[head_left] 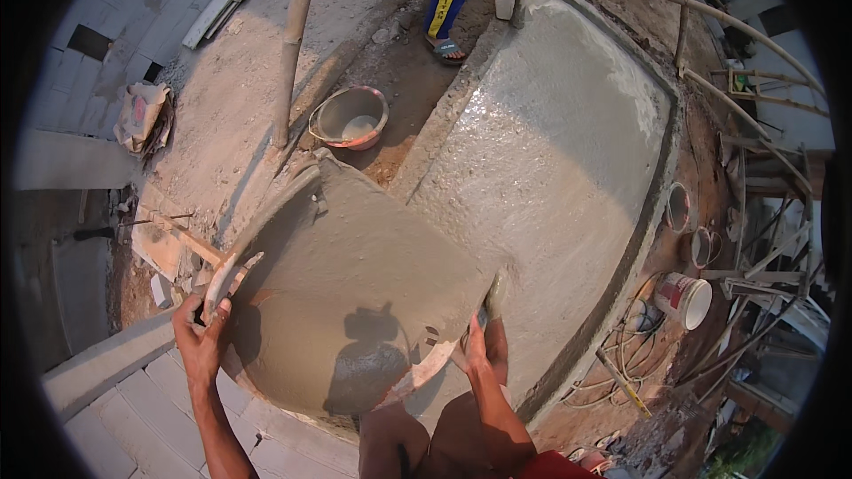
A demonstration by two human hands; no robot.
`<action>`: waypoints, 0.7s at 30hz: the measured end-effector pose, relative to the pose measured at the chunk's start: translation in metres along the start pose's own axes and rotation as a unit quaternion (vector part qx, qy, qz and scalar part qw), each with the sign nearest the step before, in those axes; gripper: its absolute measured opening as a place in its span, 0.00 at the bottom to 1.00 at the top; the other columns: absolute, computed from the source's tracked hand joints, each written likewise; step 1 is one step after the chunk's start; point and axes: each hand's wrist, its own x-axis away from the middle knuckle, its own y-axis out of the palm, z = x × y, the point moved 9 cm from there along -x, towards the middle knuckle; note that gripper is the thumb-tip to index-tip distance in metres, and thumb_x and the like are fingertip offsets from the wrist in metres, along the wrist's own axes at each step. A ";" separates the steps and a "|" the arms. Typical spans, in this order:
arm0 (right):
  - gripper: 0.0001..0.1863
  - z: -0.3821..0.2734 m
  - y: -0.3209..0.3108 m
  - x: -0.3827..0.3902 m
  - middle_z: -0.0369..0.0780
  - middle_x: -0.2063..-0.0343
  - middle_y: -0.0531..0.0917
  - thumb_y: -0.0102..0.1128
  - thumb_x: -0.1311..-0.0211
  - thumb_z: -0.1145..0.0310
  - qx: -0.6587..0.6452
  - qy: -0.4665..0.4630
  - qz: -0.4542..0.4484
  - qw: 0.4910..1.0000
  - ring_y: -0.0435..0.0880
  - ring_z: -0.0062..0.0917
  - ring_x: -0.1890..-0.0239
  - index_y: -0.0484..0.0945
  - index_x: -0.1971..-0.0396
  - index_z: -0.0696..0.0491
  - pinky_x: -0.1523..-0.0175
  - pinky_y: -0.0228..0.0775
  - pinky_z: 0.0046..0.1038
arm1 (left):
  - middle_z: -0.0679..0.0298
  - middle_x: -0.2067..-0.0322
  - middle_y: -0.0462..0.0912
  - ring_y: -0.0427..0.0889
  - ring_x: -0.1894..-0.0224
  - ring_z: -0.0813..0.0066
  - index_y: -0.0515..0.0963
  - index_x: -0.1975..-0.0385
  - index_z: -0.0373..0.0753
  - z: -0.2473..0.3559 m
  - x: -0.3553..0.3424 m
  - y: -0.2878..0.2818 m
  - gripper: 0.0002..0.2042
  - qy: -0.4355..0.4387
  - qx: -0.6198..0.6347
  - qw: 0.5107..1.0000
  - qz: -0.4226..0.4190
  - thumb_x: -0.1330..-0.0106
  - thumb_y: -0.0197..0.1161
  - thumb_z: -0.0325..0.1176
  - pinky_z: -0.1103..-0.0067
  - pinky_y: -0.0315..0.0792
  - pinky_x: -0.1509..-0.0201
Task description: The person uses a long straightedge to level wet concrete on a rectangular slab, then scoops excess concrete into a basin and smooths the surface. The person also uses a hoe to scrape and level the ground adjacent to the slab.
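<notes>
Your left hand grips the mortar tub at left, your right hand its right edge, nearer the wet concrete bed on the right

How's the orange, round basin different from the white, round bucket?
The orange, round basin is wide and bowl-like; the white, round bucket is narrower, like a drum. The basin has a grey inside; the bucket has reddish markings outside. The basin is left of the big, wet, grey concrete patch; the bucket is right of it. Both are round.
</notes>
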 end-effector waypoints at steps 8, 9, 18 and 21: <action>0.34 -0.102 -0.039 -0.027 0.44 0.63 0.83 0.32 0.25 0.39 0.066 0.022 0.142 0.987 0.82 0.31 0.64 0.72 0.47 0.57 0.51 0.75 0.33 | 0.56 0.56 0.82 0.78 0.51 0.63 0.79 0.50 0.33 0.012 0.061 0.168 0.20 -0.099 0.020 0.969 -0.227 0.44 0.67 0.30 0.70 0.67 0.41; 0.34 -0.113 -0.048 -0.032 0.43 0.64 0.83 0.32 0.25 0.40 0.083 0.024 0.131 0.988 0.82 0.30 0.65 0.73 0.50 0.57 0.52 0.75 0.31 | 0.54 0.54 0.81 0.78 0.49 0.62 0.76 0.46 0.34 0.012 0.068 0.188 0.24 -0.108 -0.012 0.963 -0.246 0.45 0.67 0.29 0.70 0.66 0.39; 0.33 -0.084 -0.198 -0.049 0.38 0.73 0.82 0.36 0.25 0.40 0.263 -0.002 0.266 0.927 0.77 0.22 0.72 0.79 0.53 0.56 0.60 0.69 0.26 | 0.55 0.63 0.78 0.74 0.59 0.64 0.75 0.48 0.31 -0.104 0.153 0.451 0.34 -0.158 0.037 0.906 -0.392 0.26 0.42 0.62 0.71 0.68 0.49; 0.24 -0.014 -0.271 -0.073 0.31 0.82 0.75 0.43 0.26 0.44 0.160 -0.070 0.287 0.942 0.71 0.18 0.80 0.77 0.67 0.50 0.72 0.62 0.21 | 0.51 0.64 0.82 0.79 0.58 0.56 0.76 0.51 0.32 -0.200 0.236 0.507 0.33 -0.189 -0.043 0.877 -0.439 0.27 0.43 0.62 0.67 0.69 0.49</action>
